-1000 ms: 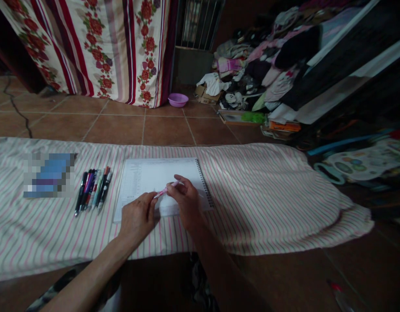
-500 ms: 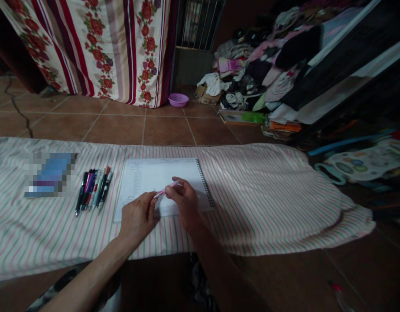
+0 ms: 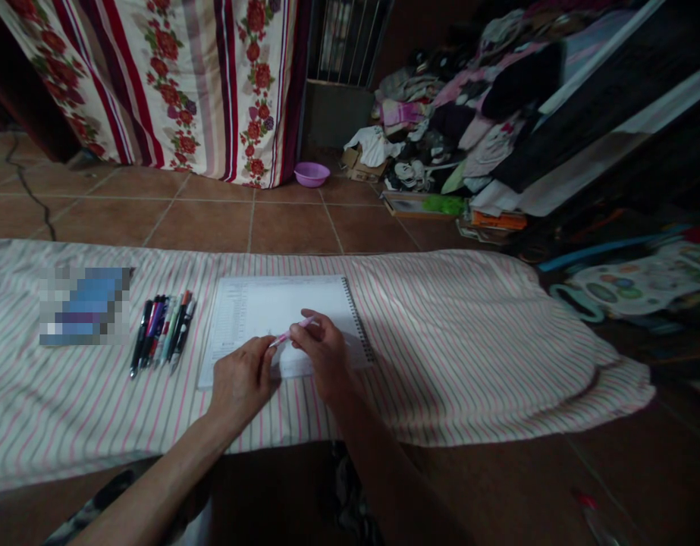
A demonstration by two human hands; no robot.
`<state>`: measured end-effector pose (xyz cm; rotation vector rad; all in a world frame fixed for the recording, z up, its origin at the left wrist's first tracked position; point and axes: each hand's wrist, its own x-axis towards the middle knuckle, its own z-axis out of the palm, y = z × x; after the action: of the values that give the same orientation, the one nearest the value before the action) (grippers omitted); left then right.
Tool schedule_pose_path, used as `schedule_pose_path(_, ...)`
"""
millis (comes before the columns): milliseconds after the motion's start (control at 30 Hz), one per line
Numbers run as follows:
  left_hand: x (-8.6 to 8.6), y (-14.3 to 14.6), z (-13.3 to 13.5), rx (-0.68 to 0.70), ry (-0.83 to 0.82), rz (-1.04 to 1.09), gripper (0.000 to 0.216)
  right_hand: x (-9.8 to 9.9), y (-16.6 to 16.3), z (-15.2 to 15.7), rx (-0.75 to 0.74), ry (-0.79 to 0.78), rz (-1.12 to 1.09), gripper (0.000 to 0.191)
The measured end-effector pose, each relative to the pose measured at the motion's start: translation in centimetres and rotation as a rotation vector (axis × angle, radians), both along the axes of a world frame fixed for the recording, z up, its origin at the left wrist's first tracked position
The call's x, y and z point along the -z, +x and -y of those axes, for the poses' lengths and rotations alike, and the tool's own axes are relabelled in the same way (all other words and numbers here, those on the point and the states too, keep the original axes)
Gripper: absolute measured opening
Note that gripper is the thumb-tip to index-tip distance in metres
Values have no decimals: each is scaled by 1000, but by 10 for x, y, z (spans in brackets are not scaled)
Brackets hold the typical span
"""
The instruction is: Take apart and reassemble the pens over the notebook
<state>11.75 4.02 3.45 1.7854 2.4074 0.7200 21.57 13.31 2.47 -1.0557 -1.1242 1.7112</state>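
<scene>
A white spiral notebook (image 3: 270, 307) lies open on a striped cloth (image 3: 469, 334) spread over the floor. My right hand (image 3: 324, 356) is closed round a pink pen (image 3: 291, 331) over the page's near edge. The pen's tip points left, toward my left hand (image 3: 241, 383). That hand rests as a loose fist on the notebook's lower edge, its fingertips at the pen's tip. Whether it grips the tip I cannot tell.
A row of several pens (image 3: 163, 331) lies left of the notebook, and a blurred blue patch (image 3: 85, 305) lies further left. Brown floor tiles, a floral curtain (image 3: 173, 83) and a purple bowl (image 3: 312, 174) are behind. A heap of clothes (image 3: 457, 114) and toys fills the right.
My right hand has shifted slightly left with the pink pen. The left hand stays put.
</scene>
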Motion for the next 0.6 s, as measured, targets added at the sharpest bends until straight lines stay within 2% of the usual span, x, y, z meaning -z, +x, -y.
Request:
schedule_pose_path(100,0,-1,0,-5,-4,9,36,-2,-1,1,-4,-30,-107,49)
schedule_pose_path(200,1,-2,0,-24,6,20,36,-5,-2,3,-4,-81,-221,61)
schedule_pose_path(300,4,-3,0,-31,23,21,36,-4,-3,3,11,-96,-113,68)
schedule_pose_path(433,4,-2,0,-13,16,15,37,0,-2,1,-1,-57,2,56)
schedule_pose_path(600,1,-2,0,-12,-13,24,36,0,-3,1,-1,-51,-119,51)
